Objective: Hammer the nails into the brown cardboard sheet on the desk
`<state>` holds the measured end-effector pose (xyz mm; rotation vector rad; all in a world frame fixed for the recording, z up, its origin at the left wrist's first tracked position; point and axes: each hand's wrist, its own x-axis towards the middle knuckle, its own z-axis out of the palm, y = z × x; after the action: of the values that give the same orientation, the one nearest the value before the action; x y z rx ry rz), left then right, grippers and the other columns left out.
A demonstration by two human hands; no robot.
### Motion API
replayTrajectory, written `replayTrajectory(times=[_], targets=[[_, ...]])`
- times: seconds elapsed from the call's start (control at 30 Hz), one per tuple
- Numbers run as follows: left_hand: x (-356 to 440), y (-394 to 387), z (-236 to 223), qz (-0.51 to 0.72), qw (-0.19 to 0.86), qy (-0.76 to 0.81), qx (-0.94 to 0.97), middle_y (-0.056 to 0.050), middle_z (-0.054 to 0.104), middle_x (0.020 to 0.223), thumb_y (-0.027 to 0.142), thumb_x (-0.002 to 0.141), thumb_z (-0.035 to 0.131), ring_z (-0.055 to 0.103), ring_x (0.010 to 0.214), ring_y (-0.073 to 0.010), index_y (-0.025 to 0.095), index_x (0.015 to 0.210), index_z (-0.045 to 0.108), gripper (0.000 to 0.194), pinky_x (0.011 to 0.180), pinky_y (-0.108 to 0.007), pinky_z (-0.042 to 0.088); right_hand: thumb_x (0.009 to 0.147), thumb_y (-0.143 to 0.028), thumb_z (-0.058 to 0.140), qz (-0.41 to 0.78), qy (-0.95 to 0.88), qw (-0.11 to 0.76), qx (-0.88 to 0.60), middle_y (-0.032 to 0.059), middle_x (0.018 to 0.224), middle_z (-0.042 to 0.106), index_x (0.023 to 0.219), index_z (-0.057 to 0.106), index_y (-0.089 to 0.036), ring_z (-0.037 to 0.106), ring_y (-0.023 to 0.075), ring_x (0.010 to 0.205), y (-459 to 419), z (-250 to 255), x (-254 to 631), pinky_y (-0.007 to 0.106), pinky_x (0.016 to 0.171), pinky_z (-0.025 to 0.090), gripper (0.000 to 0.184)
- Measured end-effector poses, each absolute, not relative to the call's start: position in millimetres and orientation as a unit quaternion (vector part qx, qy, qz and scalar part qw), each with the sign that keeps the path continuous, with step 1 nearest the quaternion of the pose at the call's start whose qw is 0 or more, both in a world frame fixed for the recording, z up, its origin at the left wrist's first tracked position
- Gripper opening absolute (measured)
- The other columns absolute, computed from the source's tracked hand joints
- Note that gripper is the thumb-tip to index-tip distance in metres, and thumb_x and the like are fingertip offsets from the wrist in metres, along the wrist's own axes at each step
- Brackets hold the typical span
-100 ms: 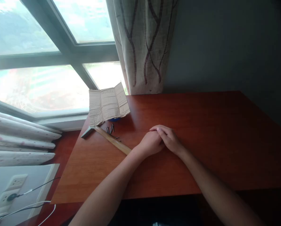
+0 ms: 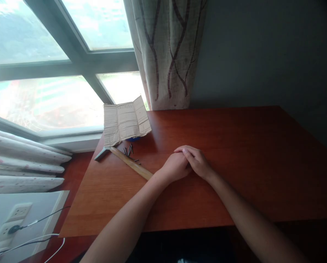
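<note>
1. Cardboard [image 2: 126, 122] tilts above the table [image 2: 248, 153], apparently propped by a blue thing [image 2: 133, 139].
2. Hammer [image 2: 132, 164] and nails [image 2: 129, 150] lie near the left hand [image 2: 175, 167], perhaps kept within reach.
3. Right hand [image 2: 197, 162] folds over it, seemingly resting; undersides hidden, so I cannot tell whether either grips anything.

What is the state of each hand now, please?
Left hand: partly hidden; open or closed cannot be told.
Right hand: closed over the left hand.
</note>
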<state>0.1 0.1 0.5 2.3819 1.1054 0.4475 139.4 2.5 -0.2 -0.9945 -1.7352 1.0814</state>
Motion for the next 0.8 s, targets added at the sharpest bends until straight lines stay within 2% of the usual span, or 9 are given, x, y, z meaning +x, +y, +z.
replayTrajectory(times=[0.33, 0.47, 0.53, 0.6, 0.7, 0.8], targets=[[-1.4, 1.5, 4.7, 0.146, 0.236, 0.402, 0.873, -0.019, 0.078, 0.109, 0.013, 0.086, 0.058, 0.075, 0.099, -0.0312, 0.009, 0.110, 0.075, 0.030, 0.084, -0.038, 0.060, 0.104, -0.048, 0.046, 0.443, -0.681, 0.424, -0.400, 0.0079, 0.104, 0.078, 0.098, 0.077, -0.023, 0.070, 0.0265, 0.109, 2.3, 3.2, 140.3, 0.041, 0.101, 0.051, 0.040], [-19.3, 5.7, 32.9, 0.165, 0.274, 0.376, 0.870, -0.011, 0.079, 0.104, 0.013, 0.088, 0.057, 0.074, 0.091, -0.0234, 0.017, 0.108, 0.076, 0.028, 0.081, -0.032, 0.057, 0.100, -0.051, 0.054, 0.512, -0.615, 0.442, -0.406, 0.0072, 0.108, 0.078, 0.103, 0.075, -0.023, 0.071, 0.0251, 0.107, 4.3, 1.0, 143.3, 0.039, 0.096, 0.054, 0.035], [-42.6, 6.7, 55.2, 0.239, 0.288, 0.396, 0.839, -0.007, 0.079, 0.099, 0.017, 0.092, 0.056, 0.073, 0.086, -0.0196, 0.019, 0.106, 0.077, 0.025, 0.077, -0.029, 0.056, 0.097, -0.053, 0.057, 0.555, -0.558, 0.451, -0.421, 0.0080, 0.109, 0.077, 0.108, 0.072, -0.023, 0.073, 0.0235, 0.099, 6.6, -2.0, 146.9, 0.038, 0.086, 0.058, 0.035], [-78.1, 8.4, 77.2, 0.346, 0.260, 0.458, 0.777, -0.007, 0.078, 0.101, 0.026, 0.093, 0.060, 0.071, 0.085, -0.0197, 0.020, 0.104, 0.077, 0.021, 0.076, -0.031, 0.056, 0.094, -0.052, 0.061, 0.586, -0.516, 0.445, -0.439, 0.0091, 0.111, 0.077, 0.113, 0.068, -0.023, 0.074, 0.0219, 0.093, 10.3, -3.1, 151.1, 0.035, 0.079, 0.059, 0.036], [-147.9, 19.4, 98.7, 0.494, 0.166, 0.581, 0.625, -0.003, 0.076, 0.109, 0.039, 0.095, 0.064, 0.071, 0.101, -0.0241, 0.021, 0.114, 0.072, 0.028, 0.089, -0.041, 0.056, 0.093, -0.046, 0.064, 0.608, -0.498, 0.425, -0.450, 0.0100, 0.115, 0.075, 0.120, 0.063, -0.024, 0.073, 0.0207, 0.093, 21.6, 4.8, 152.1, 0.033, 0.076, 0.059, 0.035], [-213.4, 43.5, 99.3, 0.503, 0.110, 0.658, 0.549, 0.002, 0.071, 0.124, 0.049, 0.089, 0.070, 0.065, 0.118, -0.0288, 0.026, 0.129, 0.061, 0.047, 0.098, -0.047, 0.052, 0.095, -0.040, 0.064, 0.608, -0.516, 0.418, -0.435, 0.0094, 0.121, 0.073, 0.125, 0.062, -0.025, 0.072, 0.0207, 0.098, 44.6, 23.3, 135.9, 0.032, 0.078, 0.060, 0.034]])
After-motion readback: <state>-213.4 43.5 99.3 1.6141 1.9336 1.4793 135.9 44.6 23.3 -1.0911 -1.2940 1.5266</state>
